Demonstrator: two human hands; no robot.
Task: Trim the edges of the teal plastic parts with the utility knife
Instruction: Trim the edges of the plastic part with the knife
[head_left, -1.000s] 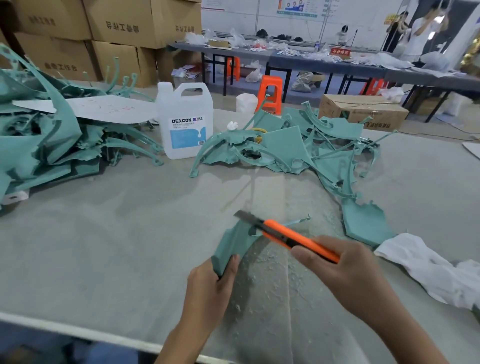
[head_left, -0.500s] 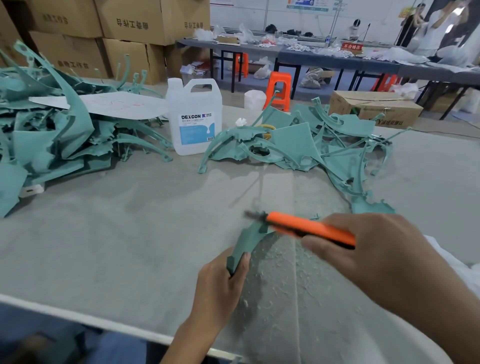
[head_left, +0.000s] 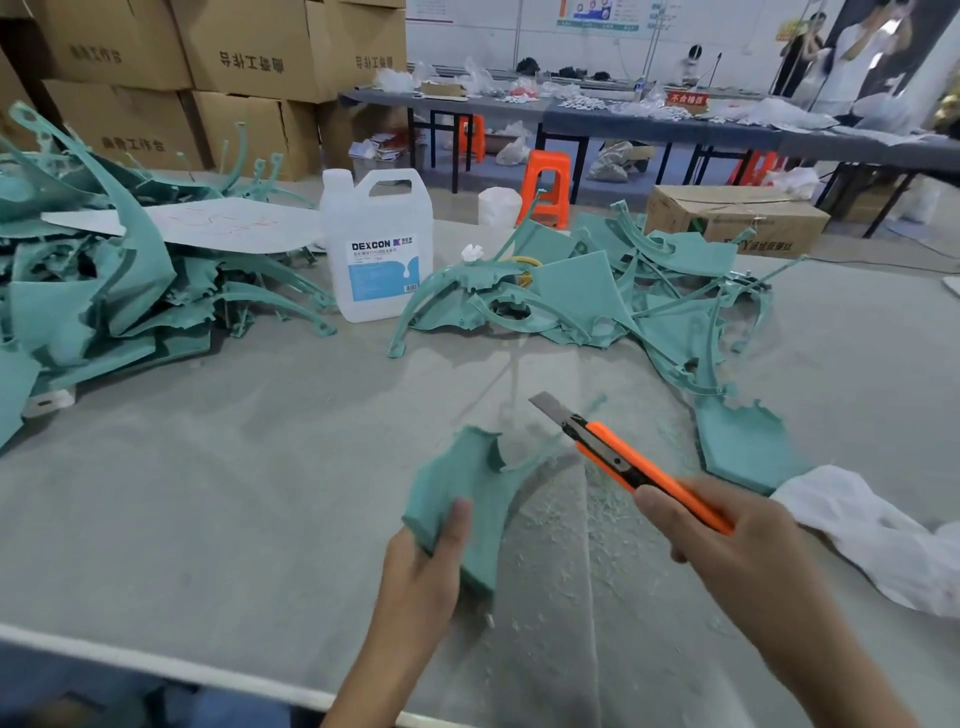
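Observation:
My left hand grips a teal plastic part by its lower end, thumb on its face, holding it just above the grey table. The part's ragged upper edge and a thin arm point up and right. My right hand holds an orange utility knife with its blade out. The blade tip sits up and right of the part, apart from it. More teal parts lie in a heap at the left and in a spread at centre right.
A white DEXCON jug stands at mid table beside a white sheet lying on the left heap. A white cloth lies at the right. Plastic shavings cover the table by my hands. Cardboard boxes, orange stools and long tables stand behind.
The knife has lifted off the part's edge and now points up and left, clear of it. My left hand has turned the part so its broad face shows.

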